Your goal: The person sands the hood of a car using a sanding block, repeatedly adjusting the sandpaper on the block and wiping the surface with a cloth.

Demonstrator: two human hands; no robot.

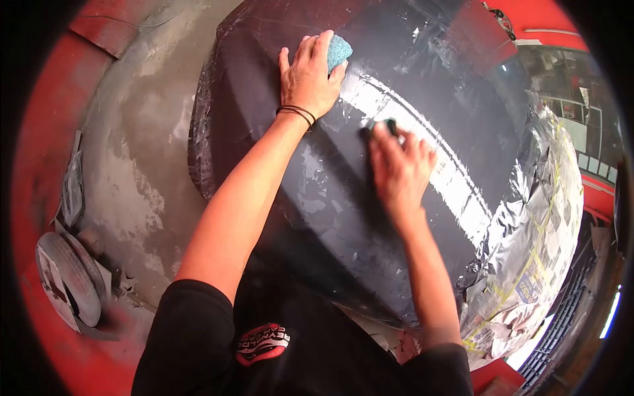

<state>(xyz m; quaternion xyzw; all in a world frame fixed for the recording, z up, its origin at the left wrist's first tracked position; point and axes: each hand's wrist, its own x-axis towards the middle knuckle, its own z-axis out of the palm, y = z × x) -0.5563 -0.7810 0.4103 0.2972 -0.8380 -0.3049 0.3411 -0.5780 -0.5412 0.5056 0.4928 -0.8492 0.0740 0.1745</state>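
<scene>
My left hand (308, 80) is closed on a blue-green sponge (339, 51) at the upper part of a dark grey, wet car panel (330, 162). Two thin dark bands circle that wrist. Lower and to the right, my right hand (401, 168) is smeared by motion. Its fingers press a small dark pad (389, 125) against the panel; whether it is sandpaper or a block I cannot make out. Beside this hand, a bright white reflection runs diagonally across the wet surface. Pale streaks and specks mark the panel around both hands.
Newspaper and tape masking (528, 264) cover the adjoining part of the car at the right. A stained concrete floor (125, 152) lies to the left, with a wheel-like round object (69, 277) near a red wall (39, 165). Windows (584, 135) show at the far right.
</scene>
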